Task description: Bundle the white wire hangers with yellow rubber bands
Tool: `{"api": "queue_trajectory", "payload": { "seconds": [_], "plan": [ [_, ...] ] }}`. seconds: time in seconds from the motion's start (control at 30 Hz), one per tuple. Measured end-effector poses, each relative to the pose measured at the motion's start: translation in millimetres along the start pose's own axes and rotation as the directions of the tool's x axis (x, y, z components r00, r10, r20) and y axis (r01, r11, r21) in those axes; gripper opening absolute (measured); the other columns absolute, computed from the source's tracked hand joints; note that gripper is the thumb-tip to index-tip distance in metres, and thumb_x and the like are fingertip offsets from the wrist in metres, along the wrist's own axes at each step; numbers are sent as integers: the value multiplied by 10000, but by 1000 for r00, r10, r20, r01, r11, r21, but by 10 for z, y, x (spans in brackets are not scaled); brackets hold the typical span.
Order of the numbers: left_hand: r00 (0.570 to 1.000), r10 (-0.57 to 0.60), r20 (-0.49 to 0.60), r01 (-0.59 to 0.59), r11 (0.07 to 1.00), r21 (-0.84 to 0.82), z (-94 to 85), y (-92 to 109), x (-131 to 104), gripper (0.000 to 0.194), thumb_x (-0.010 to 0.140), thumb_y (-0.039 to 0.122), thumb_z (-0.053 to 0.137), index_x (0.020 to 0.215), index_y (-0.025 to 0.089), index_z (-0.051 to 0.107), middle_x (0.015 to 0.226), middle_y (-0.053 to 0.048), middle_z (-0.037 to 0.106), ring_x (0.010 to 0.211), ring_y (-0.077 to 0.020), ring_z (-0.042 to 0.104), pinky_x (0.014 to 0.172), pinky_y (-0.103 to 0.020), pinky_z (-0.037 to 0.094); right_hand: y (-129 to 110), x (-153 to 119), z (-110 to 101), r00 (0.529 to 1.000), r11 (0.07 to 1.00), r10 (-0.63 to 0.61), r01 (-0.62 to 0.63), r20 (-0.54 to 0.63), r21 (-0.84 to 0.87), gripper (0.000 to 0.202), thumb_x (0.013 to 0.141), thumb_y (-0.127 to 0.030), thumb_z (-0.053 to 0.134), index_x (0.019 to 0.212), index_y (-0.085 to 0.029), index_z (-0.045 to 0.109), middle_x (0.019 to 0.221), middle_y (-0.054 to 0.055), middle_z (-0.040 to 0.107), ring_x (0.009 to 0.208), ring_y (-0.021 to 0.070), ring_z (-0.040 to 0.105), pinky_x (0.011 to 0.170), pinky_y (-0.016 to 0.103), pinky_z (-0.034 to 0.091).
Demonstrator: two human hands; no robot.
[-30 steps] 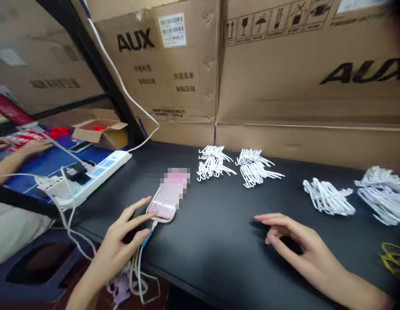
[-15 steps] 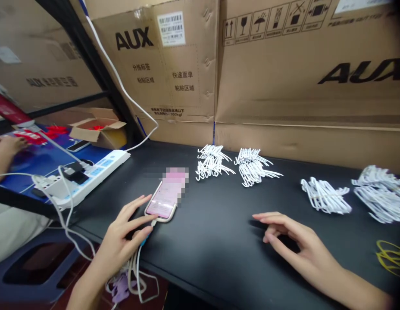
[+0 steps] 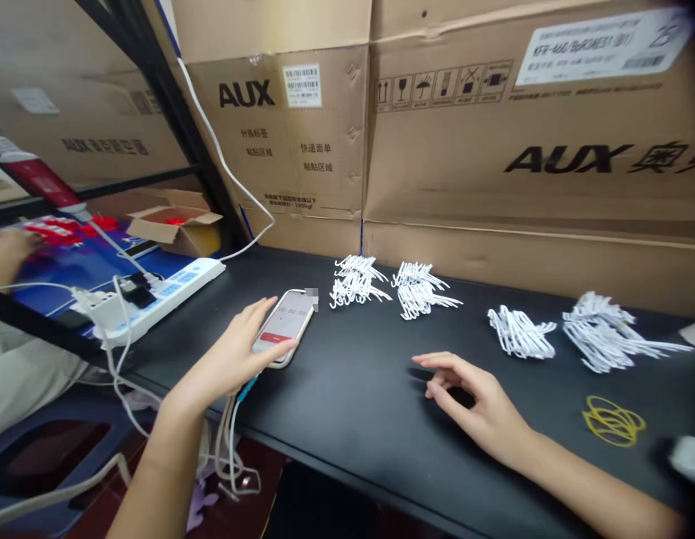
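Observation:
A phone (image 3: 285, 318) in a pale case lies face up on the black desk, its screen showing a row of zeros above a red bar. My left hand (image 3: 243, 344) reaches over its lower left side: the fingers stretch along the left edge and the thumb lies across the lower screen. A white cable with a blue sleeve (image 3: 247, 389) runs down below the phone. My right hand (image 3: 471, 400) is at the desk's middle, open and loosely curved, with nothing between thumb and fingers. Bundles of white hooks (image 3: 359, 283) stand beyond the hands, the nearest to the right hand being one bundle (image 3: 521, 333).
Yellow rubber bands (image 3: 612, 423) lie at the right. A white power strip (image 3: 162, 303) with plugs and cables is at the left. Large cardboard boxes (image 3: 314, 172) wall off the back. Another person's hand (image 3: 10, 254) is near red pieces (image 3: 58, 230) at far left.
The phone screen has gone from a pink page to the zeros and red bar. My left thumb now lies across the lower screen. The view has shifted right; my right hand keeps its shape.

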State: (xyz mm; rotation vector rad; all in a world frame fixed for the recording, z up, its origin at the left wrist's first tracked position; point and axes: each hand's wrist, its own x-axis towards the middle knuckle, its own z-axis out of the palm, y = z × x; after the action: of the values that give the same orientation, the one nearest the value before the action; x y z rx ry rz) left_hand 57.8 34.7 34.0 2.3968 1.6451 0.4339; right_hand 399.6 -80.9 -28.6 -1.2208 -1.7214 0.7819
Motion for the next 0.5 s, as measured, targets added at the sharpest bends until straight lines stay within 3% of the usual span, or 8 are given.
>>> {"api": "queue_trajectory", "payload": {
  "seconds": [0.07, 0.2, 0.43, 0.5],
  "plan": [
    [999, 13, 42, -14, 1000, 22, 81, -23, -30, 958, 682, 651, 600, 1445, 177, 267, 1480, -152, 322, 1355, -352, 310, 1082, -461, 307, 5, -6, -2, 1000, 1000, -7, 7, -1, 1, 209, 896, -214, 497, 1099, -232, 545, 1169, 83, 587, 743, 131, 614, 712, 309, 546],
    [1000, 14, 17, -14, 1000, -7, 173, -77, 4, 933, 701, 626, 593, 1438, 148, 279, 1437, -152, 390, 1307, -323, 391, 1071, -424, 332, 5, -32, -17, 999, 999, -32, 32, -6, -17, 211, 894, -213, 494, 1097, -229, 549, 1141, 79, 595, 741, 133, 611, 709, 315, 540],
    [999, 47, 13, -47, 999, 3, 133, -249, 192, 943, 696, 614, 596, 1433, 125, 268, 1443, -169, 369, 1314, -315, 380, 1079, -414, 315, -22, -42, -18, 999, 998, -53, 52, -12, -33, 211, 884, -218, 499, 1088, -212, 552, 1096, 83, 604, 734, 133, 609, 694, 309, 542],
    [997, 81, -4, -81, 997, -3, 93, -205, 220, 946, 691, 624, 600, 1432, 138, 269, 1448, -169, 358, 1326, -320, 362, 1087, -425, 303, -30, -32, -17, 999, 998, -50, 49, -12, -36, 217, 882, -225, 499, 1092, -206, 553, 1028, 76, 621, 725, 136, 608, 689, 308, 547]
  ]
}}
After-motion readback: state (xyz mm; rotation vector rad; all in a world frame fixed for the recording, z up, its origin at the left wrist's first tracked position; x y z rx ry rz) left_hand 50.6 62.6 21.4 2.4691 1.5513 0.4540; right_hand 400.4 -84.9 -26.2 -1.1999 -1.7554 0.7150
